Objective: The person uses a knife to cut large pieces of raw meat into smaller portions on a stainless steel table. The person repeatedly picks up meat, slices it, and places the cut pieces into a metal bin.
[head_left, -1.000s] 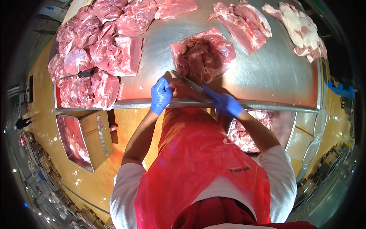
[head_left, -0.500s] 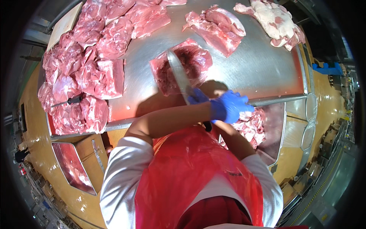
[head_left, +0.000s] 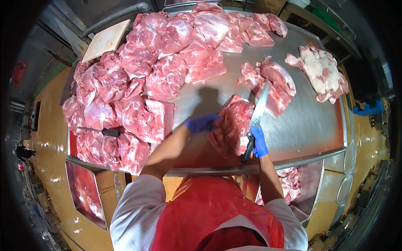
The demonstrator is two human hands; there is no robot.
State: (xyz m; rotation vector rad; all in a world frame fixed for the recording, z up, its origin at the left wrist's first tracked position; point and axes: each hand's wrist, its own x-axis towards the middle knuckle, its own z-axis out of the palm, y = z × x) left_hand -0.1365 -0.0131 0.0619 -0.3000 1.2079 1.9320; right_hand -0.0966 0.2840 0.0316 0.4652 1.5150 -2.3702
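Note:
In my right hand point(head_left: 259, 142), gloved in blue, is a butcher knife point(head_left: 260, 106), held by its black handle with the broad blade pointing up and away. This hand is by the right edge of a raw pork cut point(head_left: 234, 123) on the steel table. My left hand point(head_left: 203, 124), also gloved, is at the cut's left edge with its fingers stretched toward it; they are slightly blurred. Farther right lies another pork cut point(head_left: 272, 83), and the knife's tip overlaps it in view. A pale, fat-covered piece point(head_left: 320, 73) sits at the far right.
Many pork cuts point(head_left: 142, 62) are heaped on the left side of the steel table point(head_left: 310, 134). A black-handled tool point(head_left: 109, 132) rests on them. A white board point(head_left: 106, 40) is at the far left. Below the front edge stand a bin of trimmings point(head_left: 291, 182) and a metal-rimmed bin point(head_left: 86, 192).
My left hand has swung from above the trimmings bin back to the meat's left side, uncrossing my arms. My right hand has moved right with the knife. The view has shifted too.

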